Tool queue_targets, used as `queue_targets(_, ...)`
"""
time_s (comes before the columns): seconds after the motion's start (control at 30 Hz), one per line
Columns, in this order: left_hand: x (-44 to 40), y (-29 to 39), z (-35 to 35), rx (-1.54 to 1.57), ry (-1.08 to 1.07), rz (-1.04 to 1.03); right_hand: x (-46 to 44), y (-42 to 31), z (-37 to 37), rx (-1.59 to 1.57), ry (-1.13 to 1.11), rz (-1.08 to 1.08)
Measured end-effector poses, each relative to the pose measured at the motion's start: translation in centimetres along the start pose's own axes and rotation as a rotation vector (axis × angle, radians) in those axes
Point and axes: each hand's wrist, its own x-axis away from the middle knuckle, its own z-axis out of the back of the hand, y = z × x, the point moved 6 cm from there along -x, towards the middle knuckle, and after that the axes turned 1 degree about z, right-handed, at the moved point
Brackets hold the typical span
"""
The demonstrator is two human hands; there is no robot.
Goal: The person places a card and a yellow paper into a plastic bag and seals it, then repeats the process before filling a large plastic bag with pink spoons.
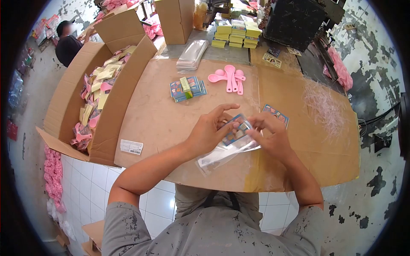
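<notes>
My left hand (pixel 209 130) is closed on a blue printed card (pixel 234 131), thumb across its face. Opposite it, my right hand (pixel 273 135) pinches clear plastic by the card's right edge. That plastic bag (pixel 213 158) trails down over the cardboard-covered table; how far the card sits inside it I cannot tell. Behind the right hand lies another blue card (pixel 275 112), partly covered. Farther up are a small stack of blue cards (pixel 198 86) with a pale green-yellow packet (pixel 186 87) on top, and several pink spoons (pixel 230 79).
At left stands an open carton (pixel 114 96) filled with bagged pink spoons. Flat clear bags (pixel 192 55) lie stacked near the table's back, beside piles of yellow-edged cards (pixel 236 32). Plastic shreds (pixel 325 106) lie at right. Another person (pixel 68 42) is at far left.
</notes>
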Motion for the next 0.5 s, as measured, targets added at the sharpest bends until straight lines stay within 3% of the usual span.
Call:
queue_targets(0.1, 0.1, 0.0, 0.1, -0.047, -0.022, -0.009, -0.2, -0.2, -1.2, 0.024, -0.133, -0.022)
queue_targets(0.2, 0.2, 0.7, 0.1, -0.062, -0.013, -0.003, -1.4, 1.3, -0.3, -0.001, -0.029, -0.102)
queue_targets(0.3, 0.0, -0.1, 1.0, -0.032, -0.016, 0.080, -3.7, 1.7, -0.5, -0.079, -0.231, -0.070)
queue_targets(0.4, -0.5, -0.7, 1.9, -0.118, 0.031, -0.009, -7.7, 2.8, 0.4, 0.020, -0.342, 0.148)
queue_targets(0.5, -0.4, -0.1, 2.3, -0.129, 0.058, 0.059, -11.4, 6.6, 0.6, 0.210, -0.079, -0.216)
